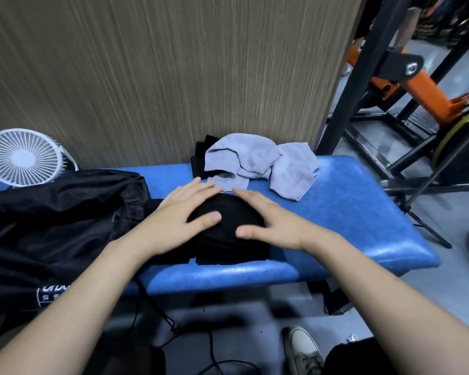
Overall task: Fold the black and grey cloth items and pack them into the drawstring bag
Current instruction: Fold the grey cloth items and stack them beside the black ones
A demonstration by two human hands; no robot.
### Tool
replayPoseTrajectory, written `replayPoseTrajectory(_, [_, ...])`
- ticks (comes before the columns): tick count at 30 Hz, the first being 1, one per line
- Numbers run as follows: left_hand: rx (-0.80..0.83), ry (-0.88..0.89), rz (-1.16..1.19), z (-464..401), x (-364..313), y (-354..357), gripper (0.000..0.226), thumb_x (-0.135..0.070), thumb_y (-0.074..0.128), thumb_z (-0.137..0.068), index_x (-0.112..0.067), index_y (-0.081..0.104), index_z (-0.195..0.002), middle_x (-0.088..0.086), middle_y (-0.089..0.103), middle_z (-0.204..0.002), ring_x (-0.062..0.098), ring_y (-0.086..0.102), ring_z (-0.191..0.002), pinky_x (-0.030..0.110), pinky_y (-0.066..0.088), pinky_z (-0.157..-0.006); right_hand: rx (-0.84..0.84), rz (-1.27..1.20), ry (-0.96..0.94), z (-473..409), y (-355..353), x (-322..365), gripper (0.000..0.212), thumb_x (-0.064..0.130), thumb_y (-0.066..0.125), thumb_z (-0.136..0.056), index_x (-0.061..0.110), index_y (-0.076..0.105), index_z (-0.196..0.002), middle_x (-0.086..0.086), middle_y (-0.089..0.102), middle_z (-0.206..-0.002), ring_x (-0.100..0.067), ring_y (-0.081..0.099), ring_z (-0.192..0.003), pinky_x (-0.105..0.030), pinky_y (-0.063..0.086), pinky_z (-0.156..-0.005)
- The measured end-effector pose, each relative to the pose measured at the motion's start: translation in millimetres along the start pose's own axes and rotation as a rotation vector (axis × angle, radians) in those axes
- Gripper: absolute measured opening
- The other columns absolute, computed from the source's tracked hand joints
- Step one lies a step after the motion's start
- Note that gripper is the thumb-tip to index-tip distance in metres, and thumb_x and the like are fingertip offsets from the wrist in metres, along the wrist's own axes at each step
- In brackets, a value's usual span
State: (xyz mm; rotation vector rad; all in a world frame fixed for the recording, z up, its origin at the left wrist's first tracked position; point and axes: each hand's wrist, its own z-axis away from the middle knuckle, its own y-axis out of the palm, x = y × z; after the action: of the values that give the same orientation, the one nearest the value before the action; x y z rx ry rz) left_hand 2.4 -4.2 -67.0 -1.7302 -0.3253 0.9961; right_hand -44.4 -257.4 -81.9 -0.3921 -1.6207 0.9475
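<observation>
1. Grey floor lies nearest, with a pale sneaker (303, 347) on it and thin black cords (157, 309) hanging from the bench's near edge.
2. The blue padded bench (336, 212) carries everything else.
3. A folded black cloth (230, 239) sits mid-bench near the front edge, stacked in flat layers.
4. The left hand (184, 209) lies flat on the cloth's left side, fingers straight and close together, thumb stretched toward the middle.
5. The right hand (271, 217) presses flat on the cloth's right side, fingers straight and together, thumb pointing inward; the two thumbs are near but apart.
6. The black drawstring bag (54, 226) lies slumped over the bench's left end, just beside the folded cloth.
7. Behind the hands a crumpled grey cloth (260, 161) lies loose, partly over another black cloth (199, 155) against the wood-grain panel (160, 71).
8. A white fan (22, 158) stands at far left; an orange and black metal frame (406, 77) fills the far right.
</observation>
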Motion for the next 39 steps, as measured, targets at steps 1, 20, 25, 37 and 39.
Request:
replayPoseTrajectory(1, [-0.074,0.0,0.08,-3,-1,-4,0.078,-0.083,0.026,-0.085,-0.042,0.037,-0.15,-0.025,0.029,-0.158,-0.002,0.01,-0.15,0.031,0.011,-0.123,-0.041,-0.122,0.015,1,-7,0,0.089,0.07,0.057,-0.085,0.026,0.028,-0.156,0.009,0.033,-0.158,-0.003,0.027,-0.146,-0.022,0.022,-0.119])
replayPoseTrajectory(20, [-0.178,-0.518,0.645,-98,18,2,0.028,-0.038,0.046,-0.103,-0.031,0.065,-0.122,-0.019,0.06,-0.119,-0.002,0.051,-0.095,0.017,0.038,-0.076,-0.313,0.536,0.126,-58,-33,-70,0.034,0.034,0.052,-0.099,0.02,0.064,-0.128,0.008,0.03,-0.161,-0.019,0.016,-0.152,-0.04,0.013,-0.119])
replayPoseTrajectory(25, [-0.164,-0.54,0.694,-104,15,9,0.015,-0.035,0.049,-0.102,-0.035,0.064,-0.102,-0.021,0.06,-0.099,-0.002,0.049,-0.081,0.019,0.038,-0.069,-0.29,0.544,0.159,-67,-28,-74,0.028,0.03,0.048,-0.1,0.021,0.068,-0.117,0.012,0.03,-0.161,-0.018,0.015,-0.152,-0.045,0.017,-0.119])
replayPoseTrajectory(37, [-0.229,-0.618,0.954,-110,18,6,0.031,-0.04,0.056,-0.098,-0.027,0.065,-0.125,-0.013,0.065,-0.12,0.009,0.058,-0.1,0.026,0.04,-0.072,-0.339,0.479,0.141,-63,-33,-60,0.051,0.031,0.054,-0.098,0.02,0.046,-0.147,0.013,0.031,-0.16,-0.015,0.016,-0.152,-0.039,0.01,-0.121])
replayPoseTrajectory(39, [-0.288,-0.64,1.0,-111,17,6,0.034,-0.037,0.06,-0.097,-0.022,0.065,-0.126,-0.009,0.065,-0.124,0.008,0.059,-0.103,0.025,0.041,-0.072,-0.404,0.456,0.102,-63,-33,-60,0.049,0.026,0.056,-0.097,0.017,0.05,-0.144,0.01,0.038,-0.156,-0.016,0.023,-0.15,-0.037,0.014,-0.12])
